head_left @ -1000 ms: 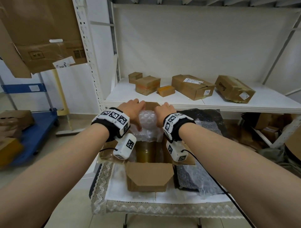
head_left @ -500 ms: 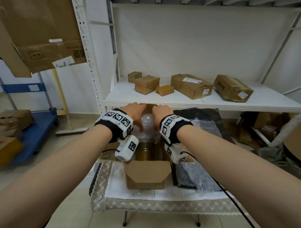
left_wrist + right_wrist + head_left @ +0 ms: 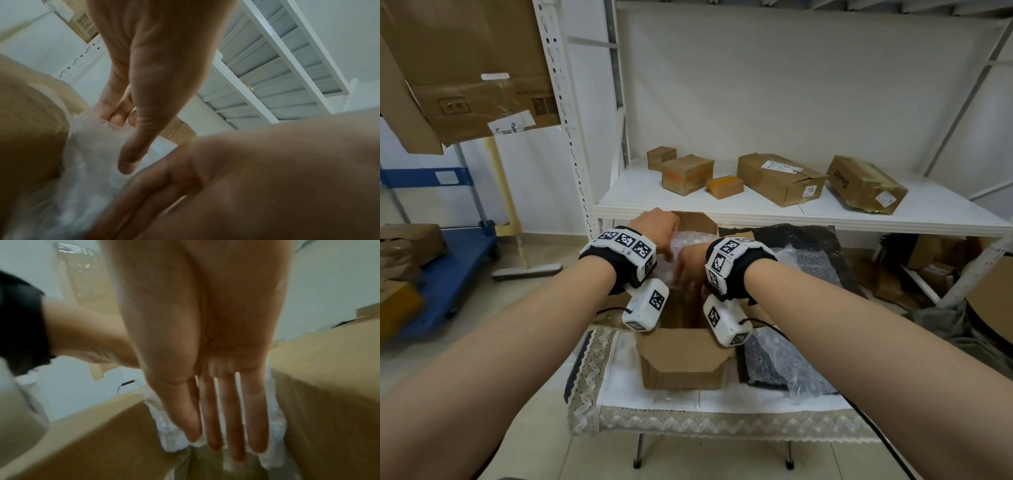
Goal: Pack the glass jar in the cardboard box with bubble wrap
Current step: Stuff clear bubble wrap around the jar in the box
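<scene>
1. The open brown cardboard box stands on the small white cloth-covered table, its near flap folded outward and down, which leaves the mouth free for both hands to work from above.
2. The clear, crinkled bubble wrap bulges up out of the far half of the box. The glass jar itself cannot be made out; judging by the bundle's bulk it sits inside that wrap, at the far end of the box (a glossy amber-brown surface shows in the near half, but what it is cannot be told).
3. The left hand reaches over the top of the bundle; in the left wrist view its fingertips curl into the wrap and pinch it, probably to steady the padding.
4. The right hand points down into the box with straight, slightly spread fingers gripping nothing, flat against the wrap, likely tucking it in.
5. Spare bubble wrap sheets lie just right of the box, handy for filling gaps.
</scene>
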The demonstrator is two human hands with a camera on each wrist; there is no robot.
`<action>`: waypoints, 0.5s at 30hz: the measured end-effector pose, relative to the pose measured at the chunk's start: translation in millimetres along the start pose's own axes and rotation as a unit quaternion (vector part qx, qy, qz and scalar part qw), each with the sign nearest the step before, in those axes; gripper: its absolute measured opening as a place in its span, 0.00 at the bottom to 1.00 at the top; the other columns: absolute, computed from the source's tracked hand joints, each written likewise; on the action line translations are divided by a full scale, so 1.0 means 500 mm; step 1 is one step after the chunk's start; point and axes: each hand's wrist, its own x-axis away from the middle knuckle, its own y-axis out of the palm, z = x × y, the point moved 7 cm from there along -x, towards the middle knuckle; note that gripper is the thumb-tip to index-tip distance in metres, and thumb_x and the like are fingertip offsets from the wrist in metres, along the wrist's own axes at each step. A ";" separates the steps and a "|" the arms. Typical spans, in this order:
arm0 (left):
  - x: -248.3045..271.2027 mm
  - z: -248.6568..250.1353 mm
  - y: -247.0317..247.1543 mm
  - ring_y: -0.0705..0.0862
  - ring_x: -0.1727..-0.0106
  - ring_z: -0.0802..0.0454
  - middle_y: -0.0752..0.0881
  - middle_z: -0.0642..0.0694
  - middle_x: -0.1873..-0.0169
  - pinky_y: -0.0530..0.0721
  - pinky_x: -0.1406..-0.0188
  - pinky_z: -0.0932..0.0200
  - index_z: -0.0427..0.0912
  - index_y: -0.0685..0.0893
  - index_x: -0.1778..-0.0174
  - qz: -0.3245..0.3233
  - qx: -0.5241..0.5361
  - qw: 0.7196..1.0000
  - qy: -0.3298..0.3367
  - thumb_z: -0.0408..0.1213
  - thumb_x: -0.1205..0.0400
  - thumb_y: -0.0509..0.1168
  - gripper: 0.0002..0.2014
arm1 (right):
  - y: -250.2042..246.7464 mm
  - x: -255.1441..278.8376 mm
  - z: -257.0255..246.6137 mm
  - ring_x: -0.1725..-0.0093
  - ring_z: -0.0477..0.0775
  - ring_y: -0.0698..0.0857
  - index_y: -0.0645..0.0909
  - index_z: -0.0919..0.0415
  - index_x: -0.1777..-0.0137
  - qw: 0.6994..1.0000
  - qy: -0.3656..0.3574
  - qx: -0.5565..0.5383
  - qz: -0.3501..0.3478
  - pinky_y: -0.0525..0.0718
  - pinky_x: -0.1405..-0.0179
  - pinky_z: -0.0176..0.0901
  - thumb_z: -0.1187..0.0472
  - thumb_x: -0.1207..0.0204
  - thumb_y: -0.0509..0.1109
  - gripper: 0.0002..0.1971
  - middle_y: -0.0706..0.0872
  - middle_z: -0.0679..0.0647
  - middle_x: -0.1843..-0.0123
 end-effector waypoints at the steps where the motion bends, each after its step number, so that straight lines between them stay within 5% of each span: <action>1: -0.001 0.000 -0.002 0.84 0.53 0.44 0.85 0.44 0.55 0.85 0.52 0.49 0.42 0.82 0.54 -0.002 0.004 1.000 0.002 0.39 0.36 0.84 0.21 | 0.003 -0.003 -0.008 0.41 0.61 0.88 0.84 0.59 0.34 1.000 0.000 0.002 -0.011 0.86 0.45 0.48 0.60 0.27 0.76 0.21 0.88 0.58 0.39; 4: -0.006 -0.006 -0.006 0.84 0.52 0.44 0.86 0.45 0.56 0.81 0.58 0.53 0.42 0.84 0.55 -0.002 0.016 1.000 0.003 0.37 0.36 0.83 0.18 | 0.014 -0.014 -0.033 0.30 0.61 0.79 0.72 0.61 0.22 0.997 -0.015 0.052 -0.055 0.80 0.32 0.55 0.64 0.23 0.69 0.27 0.78 0.59 0.27; 7: -0.009 -0.014 -0.009 0.83 0.54 0.46 0.85 0.47 0.57 0.75 0.62 0.56 0.43 0.85 0.54 0.008 0.027 1.000 0.005 0.39 0.35 0.83 0.17 | 0.025 -0.046 -0.043 0.26 0.63 0.76 0.71 0.57 0.22 0.991 -0.016 0.113 -0.074 0.77 0.29 0.61 0.57 0.26 0.69 0.31 0.75 0.59 0.23; 11: -0.008 -0.019 -0.006 0.83 0.54 0.46 0.86 0.47 0.56 0.76 0.60 0.56 0.43 0.87 0.53 0.018 0.044 0.999 0.008 0.38 0.34 0.82 0.17 | 0.029 -0.047 -0.042 0.29 0.63 0.78 0.71 0.58 0.22 0.989 -0.014 0.129 -0.071 0.81 0.41 0.51 0.62 0.26 0.69 0.30 0.76 0.61 0.24; 15: -0.005 -0.016 -0.006 0.83 0.54 0.47 0.85 0.47 0.57 0.78 0.59 0.54 0.43 0.86 0.55 0.016 0.062 0.998 0.011 0.39 0.33 0.82 0.16 | 0.031 -0.044 -0.012 0.46 0.57 0.83 0.71 0.63 0.22 0.995 0.015 0.053 -0.078 0.80 0.59 0.42 0.64 0.23 0.66 0.28 0.79 0.63 0.28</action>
